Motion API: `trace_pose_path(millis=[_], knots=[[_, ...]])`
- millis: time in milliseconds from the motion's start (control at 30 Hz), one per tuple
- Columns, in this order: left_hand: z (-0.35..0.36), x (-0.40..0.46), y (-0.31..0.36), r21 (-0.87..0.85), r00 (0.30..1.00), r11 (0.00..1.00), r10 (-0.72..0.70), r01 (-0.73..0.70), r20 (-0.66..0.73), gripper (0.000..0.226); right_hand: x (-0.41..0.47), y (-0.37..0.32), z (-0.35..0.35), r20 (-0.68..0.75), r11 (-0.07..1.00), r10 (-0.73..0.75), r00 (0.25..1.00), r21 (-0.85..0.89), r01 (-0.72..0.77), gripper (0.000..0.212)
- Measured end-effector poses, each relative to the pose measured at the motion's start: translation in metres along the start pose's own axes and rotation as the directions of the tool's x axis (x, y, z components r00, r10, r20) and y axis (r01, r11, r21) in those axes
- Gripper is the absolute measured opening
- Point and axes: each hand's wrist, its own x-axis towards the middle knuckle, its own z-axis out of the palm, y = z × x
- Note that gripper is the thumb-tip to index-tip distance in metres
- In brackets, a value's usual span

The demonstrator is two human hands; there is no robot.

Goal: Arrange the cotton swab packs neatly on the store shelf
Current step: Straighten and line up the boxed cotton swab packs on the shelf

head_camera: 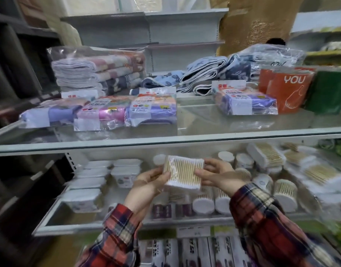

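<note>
Cotton swab pack (182, 172) hangs flat in front of the middle shelf (127, 224), above the stocked swab tubs (203, 203). Left hand (146, 186) rises palm-up, its grip pinching the pack's left edge; right hand (218, 175) reaches inward, fingers curled around the right edge.
</note>
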Motion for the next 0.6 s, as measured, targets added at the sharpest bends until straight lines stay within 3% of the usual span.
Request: trace_pose_path(millis=[200, 367, 600], knots=[[-0.023, -0.017, -0.002, 0.031, 0.999, 1.000, 0.003, -0.001, -0.050, 0.032, 0.001, 0.003, 0.027, 0.070, 1.000, 0.018, 0.997, 0.005, -0.018, 0.025], [-0.033, -0.023, 0.000, 0.058, 0.998, 0.998, 0.027, -0.024, -0.052, 0.033, 0.000, -0.002, 0.037, 0.110, 1.000, 0.005, 0.994, -0.011, -0.004, 0.030], [-0.041, -0.029, 0.005, 0.089, 0.998, 0.995, 0.052, -0.051, -0.017, 0.053, 0.001, -0.008, 0.041, 0.137, 0.995, -0.026, 0.990, -0.088, 0.038, 0.047]])
